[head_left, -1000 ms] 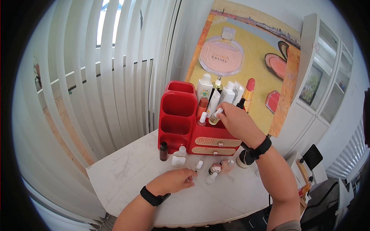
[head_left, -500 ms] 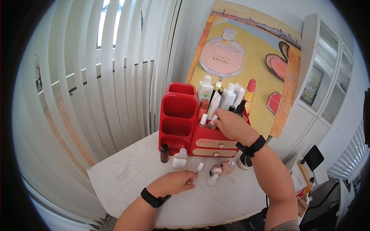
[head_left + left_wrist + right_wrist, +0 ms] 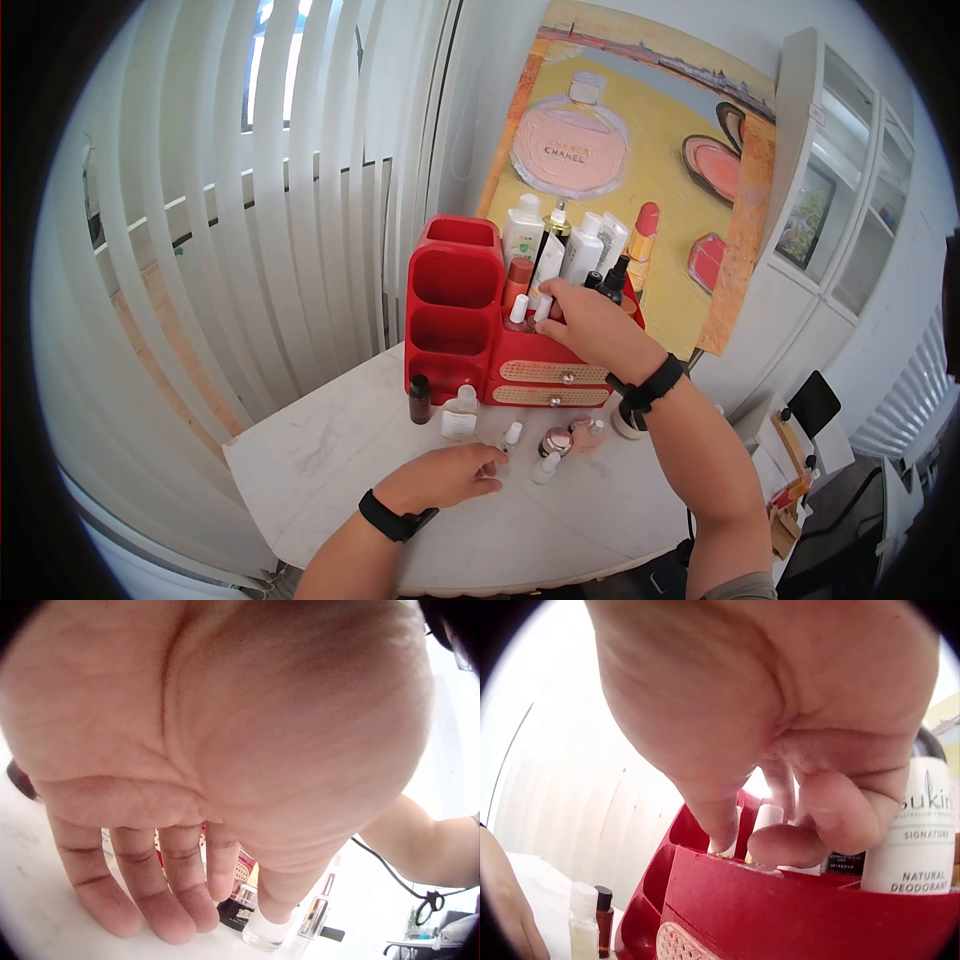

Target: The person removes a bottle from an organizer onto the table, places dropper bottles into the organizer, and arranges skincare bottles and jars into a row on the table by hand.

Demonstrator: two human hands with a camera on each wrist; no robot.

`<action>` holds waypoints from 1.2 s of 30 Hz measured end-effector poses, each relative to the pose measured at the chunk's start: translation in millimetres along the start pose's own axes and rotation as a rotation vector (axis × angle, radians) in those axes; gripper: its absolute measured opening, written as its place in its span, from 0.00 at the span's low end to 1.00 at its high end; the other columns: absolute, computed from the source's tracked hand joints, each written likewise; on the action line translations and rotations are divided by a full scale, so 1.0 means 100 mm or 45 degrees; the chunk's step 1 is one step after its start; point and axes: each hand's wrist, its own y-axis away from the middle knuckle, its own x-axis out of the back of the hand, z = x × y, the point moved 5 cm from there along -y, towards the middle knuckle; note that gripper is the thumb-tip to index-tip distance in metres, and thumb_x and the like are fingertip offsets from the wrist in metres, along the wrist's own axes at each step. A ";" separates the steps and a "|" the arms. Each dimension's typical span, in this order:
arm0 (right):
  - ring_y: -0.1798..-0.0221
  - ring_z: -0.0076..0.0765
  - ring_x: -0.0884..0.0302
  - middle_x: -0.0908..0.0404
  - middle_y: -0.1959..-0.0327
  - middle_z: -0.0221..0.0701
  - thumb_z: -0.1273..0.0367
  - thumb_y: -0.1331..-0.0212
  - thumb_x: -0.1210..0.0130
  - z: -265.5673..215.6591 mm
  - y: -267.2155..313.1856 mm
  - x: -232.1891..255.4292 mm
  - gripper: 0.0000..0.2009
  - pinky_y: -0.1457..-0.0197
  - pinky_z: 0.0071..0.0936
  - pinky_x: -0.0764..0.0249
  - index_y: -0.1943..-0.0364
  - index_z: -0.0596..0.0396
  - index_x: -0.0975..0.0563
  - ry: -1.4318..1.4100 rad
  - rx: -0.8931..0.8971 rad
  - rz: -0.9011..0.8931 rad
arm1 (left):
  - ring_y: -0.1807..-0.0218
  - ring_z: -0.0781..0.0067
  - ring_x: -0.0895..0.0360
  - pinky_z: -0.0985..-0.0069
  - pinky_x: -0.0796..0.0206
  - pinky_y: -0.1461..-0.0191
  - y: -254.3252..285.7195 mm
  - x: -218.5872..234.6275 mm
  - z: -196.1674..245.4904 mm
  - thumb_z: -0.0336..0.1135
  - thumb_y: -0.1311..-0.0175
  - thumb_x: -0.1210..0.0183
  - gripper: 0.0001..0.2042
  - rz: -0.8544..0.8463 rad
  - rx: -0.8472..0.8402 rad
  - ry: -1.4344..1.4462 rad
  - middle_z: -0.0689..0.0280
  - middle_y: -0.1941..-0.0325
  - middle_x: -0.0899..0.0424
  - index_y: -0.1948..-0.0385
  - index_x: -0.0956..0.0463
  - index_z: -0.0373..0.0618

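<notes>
My right hand (image 3: pixel 548 305) reaches into the top of a red organizer (image 3: pixel 455 300) and pinches a small white-capped dropper bottle (image 3: pixel 541 308), held low in a compartment beside another white-capped bottle (image 3: pixel 517 312). The right wrist view shows my thumb and fingers (image 3: pixel 780 844) curled on that cap (image 3: pixel 767 817) just above the red rim (image 3: pixel 795 900). My left hand (image 3: pixel 490 465) rests flat on the marble table (image 3: pixel 320 450). Its fingers (image 3: pixel 180 900) are straight, and the thumb touches a small white-capped bottle (image 3: pixel 266 930).
Tall bottles (image 3: pixel 523 228) and a lipstick (image 3: pixel 645 230) stand in the organizer, with a deodorant bottle (image 3: pixel 922 832) by my hand. On the table are a brown vial (image 3: pixel 419 397), a clear bottle (image 3: pixel 461 412) and a compact (image 3: pixel 557 441). Blinds (image 3: pixel 250 200) hang left; a painting (image 3: pixel 620 150) stands behind.
My right hand has moved down and left, lowering the dropper bottle into the organizer's compartment. The left hand has stayed on the table.
</notes>
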 end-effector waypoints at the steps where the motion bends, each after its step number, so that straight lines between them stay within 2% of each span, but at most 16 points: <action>1: 0.49 0.60 0.17 0.16 0.56 0.49 0.66 0.32 0.39 -0.04 0.03 0.04 0.17 0.45 0.49 0.22 0.44 0.60 0.25 0.001 -0.006 -0.003 | 0.53 0.56 0.14 0.65 0.24 0.46 0.00 0.00 0.00 0.38 0.30 0.35 0.20 -0.005 -0.002 0.004 0.56 0.53 0.13 0.41 0.22 0.39; 3: 0.52 0.54 0.15 0.15 0.57 0.46 0.65 0.34 0.36 -0.17 0.12 0.24 0.17 0.48 0.45 0.20 0.45 0.58 0.24 0.021 0.027 0.194 | 0.53 0.56 0.14 0.65 0.24 0.46 0.00 0.00 -0.01 0.38 0.29 0.35 0.20 -0.008 0.025 0.028 0.57 0.52 0.13 0.41 0.22 0.40; 6: 0.54 0.49 0.14 0.15 0.56 0.42 0.65 0.33 0.36 -0.47 0.34 0.54 0.16 0.52 0.41 0.19 0.46 0.55 0.23 0.037 -0.046 0.246 | 0.54 0.63 0.15 0.68 0.24 0.45 -0.02 -0.03 -0.08 0.39 0.29 0.34 0.20 -0.025 0.050 -0.023 0.61 0.52 0.14 0.38 0.22 0.45; 7: 0.57 0.44 0.14 0.16 0.55 0.39 0.65 0.34 0.36 -0.51 0.44 0.56 0.15 0.54 0.39 0.19 0.47 0.53 0.22 0.043 -0.107 0.163 | 0.54 0.63 0.15 0.68 0.24 0.45 -0.01 -0.04 -0.08 0.39 0.29 0.34 0.20 -0.030 0.059 -0.011 0.61 0.52 0.14 0.38 0.22 0.45; 8: 0.57 0.44 0.14 0.16 0.55 0.39 0.65 0.34 0.36 -0.51 0.55 0.52 0.15 0.54 0.39 0.19 0.47 0.53 0.22 0.039 -0.111 0.151 | 0.53 0.62 0.15 0.68 0.24 0.45 -0.01 -0.03 -0.08 0.39 0.29 0.34 0.20 -0.028 0.067 -0.027 0.61 0.52 0.14 0.39 0.22 0.45; 11: 0.57 0.44 0.14 0.16 0.51 0.35 0.64 0.35 0.35 -0.53 0.92 0.23 0.15 0.54 0.39 0.18 0.48 0.50 0.21 0.089 -0.046 -0.163 | 0.54 0.59 0.14 0.66 0.23 0.46 -0.02 -0.04 -0.09 0.39 0.29 0.35 0.19 0.005 0.025 -0.029 0.59 0.53 0.13 0.41 0.22 0.43; 13: 0.54 0.46 0.15 0.17 0.51 0.33 0.65 0.35 0.35 -0.52 1.14 -0.08 0.13 0.55 0.41 0.17 0.50 0.50 0.20 0.113 0.216 -0.535 | 0.54 0.56 0.14 0.65 0.23 0.48 -0.02 -0.04 -0.06 0.38 0.29 0.36 0.18 0.040 -0.020 -0.015 0.58 0.54 0.13 0.42 0.21 0.41; 16: 0.51 0.51 0.16 0.18 0.52 0.32 0.65 0.35 0.36 -0.31 1.37 -0.46 0.12 0.55 0.42 0.17 0.51 0.49 0.20 0.096 0.372 -0.502 | 0.52 0.59 0.15 0.67 0.24 0.44 -0.02 -0.01 -0.05 0.39 0.26 0.37 0.18 -0.006 0.053 -0.029 0.58 0.51 0.14 0.40 0.22 0.43; 19: 0.50 0.55 0.17 0.18 0.51 0.33 0.65 0.34 0.37 -0.26 1.40 -0.58 0.11 0.54 0.44 0.17 0.50 0.49 0.20 0.075 0.273 -0.624 | 0.54 0.56 0.14 0.65 0.23 0.47 -0.03 -0.03 -0.06 0.38 0.27 0.37 0.17 0.032 -0.004 -0.037 0.57 0.54 0.12 0.43 0.21 0.40; 22: 0.52 0.49 0.15 0.17 0.49 0.32 0.64 0.30 0.40 -0.20 1.41 -0.65 0.13 0.51 0.45 0.18 0.45 0.45 0.21 0.132 0.246 -0.671 | 0.54 0.56 0.14 0.65 0.24 0.47 -0.03 -0.04 -0.09 0.38 0.27 0.38 0.17 0.045 -0.007 -0.010 0.57 0.54 0.13 0.42 0.21 0.39; 26: 0.56 0.51 0.14 0.15 0.54 0.35 0.63 0.31 0.38 -0.20 1.29 -0.26 0.12 0.54 0.44 0.18 0.47 0.47 0.18 0.022 0.184 -0.535 | 0.53 0.56 0.14 0.65 0.24 0.47 -0.04 -0.02 -0.10 0.39 0.27 0.38 0.18 0.050 -0.026 0.003 0.57 0.54 0.13 0.42 0.21 0.39; 28: 0.60 0.48 0.15 0.14 0.63 0.36 0.64 0.32 0.36 -0.26 1.14 0.19 0.10 0.59 0.39 0.20 0.53 0.52 0.18 -0.031 0.084 -0.238 | 0.53 0.56 0.14 0.64 0.24 0.47 -0.03 -0.04 -0.10 0.39 0.27 0.38 0.18 0.040 -0.022 0.038 0.57 0.54 0.13 0.42 0.21 0.39; 29: 0.60 0.48 0.15 0.14 0.63 0.36 0.64 0.32 0.36 -0.29 1.10 0.31 0.10 0.59 0.39 0.20 0.53 0.52 0.18 -0.021 0.081 -0.244 | 0.53 0.55 0.15 0.64 0.24 0.47 -0.02 -0.03 -0.08 0.39 0.27 0.38 0.18 0.041 -0.007 0.029 0.56 0.54 0.13 0.42 0.21 0.39; 31: 0.68 0.44 0.17 0.15 0.68 0.36 0.64 0.32 0.34 -0.29 1.00 0.59 0.10 0.62 0.35 0.23 0.57 0.55 0.18 -0.125 -0.035 0.001 | 0.53 0.55 0.15 0.65 0.24 0.47 -0.03 0.00 -0.03 0.40 0.27 0.38 0.18 0.044 -0.006 0.020 0.56 0.54 0.13 0.42 0.21 0.39; 33: 0.69 0.40 0.19 0.16 0.70 0.36 0.64 0.32 0.34 -0.22 0.92 0.69 0.10 0.63 0.33 0.24 0.58 0.57 0.18 -0.202 -0.107 0.025 | 0.50 0.60 0.15 0.67 0.25 0.42 -0.03 -0.01 -0.04 0.39 0.24 0.41 0.18 -0.048 0.071 -0.028 0.58 0.49 0.13 0.39 0.23 0.38; 36: 0.72 0.31 0.21 0.19 0.74 0.35 0.65 0.30 0.35 -0.13 0.82 0.76 0.10 0.65 0.29 0.27 0.59 0.59 0.19 -0.267 -0.171 0.058 | 0.50 0.60 0.15 0.67 0.25 0.42 -0.03 -0.01 -0.05 0.38 0.24 0.40 0.18 -0.033 0.030 -0.034 0.58 0.50 0.13 0.40 0.22 0.38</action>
